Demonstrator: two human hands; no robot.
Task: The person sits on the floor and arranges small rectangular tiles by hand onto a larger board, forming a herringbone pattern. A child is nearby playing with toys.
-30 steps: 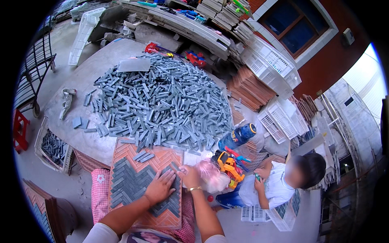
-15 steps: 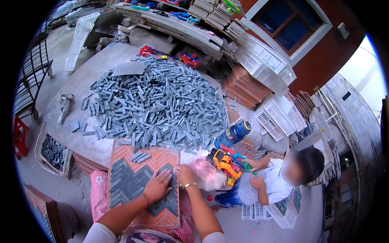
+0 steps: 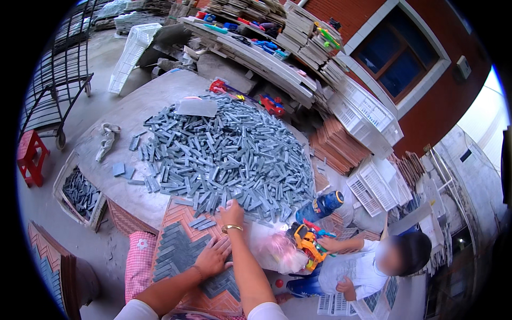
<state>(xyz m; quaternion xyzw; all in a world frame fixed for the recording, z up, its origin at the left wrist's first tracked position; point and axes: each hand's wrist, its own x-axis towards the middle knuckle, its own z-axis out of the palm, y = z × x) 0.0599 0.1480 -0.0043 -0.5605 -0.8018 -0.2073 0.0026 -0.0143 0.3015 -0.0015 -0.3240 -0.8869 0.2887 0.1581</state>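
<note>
An orange template board (image 3: pixel 223 305) with herringbone slots lies across my lap, partly filled with dark grey strip tiles (image 3: pixel 176 246). My left hand (image 3: pixel 214 257) rests flat on the tiled part, fingers stretched out. Beyond it, my right hand (image 3: pixel 232 213), with a gold bracelet at the wrist, is at the board's far edge beside the tile pile (image 3: pixel 229 154). Its fingers are curled in; whether a tile is between them is hidden. A few loose grey tiles (image 3: pixel 201 223) sit on the board, left of my right hand.
On the right, a person (image 3: pixel 349 266) reaches toward a yellow toy vehicle (image 3: pixel 309 242), beside a pink-and-clear plastic bag (image 3: pixel 280 250) and a blue bottle (image 3: pixel 322 205). A crate of tiles (image 3: pixel 80 194) and a red stool (image 3: pixel 33 157) are at left. White crates (image 3: pixel 373 181) stand at right.
My right hand has moved from the board's right side forward to the pile's near edge. My left hand stays flat on the tiles. The view has shifted, and the person's arm has reached toward the toys.
</note>
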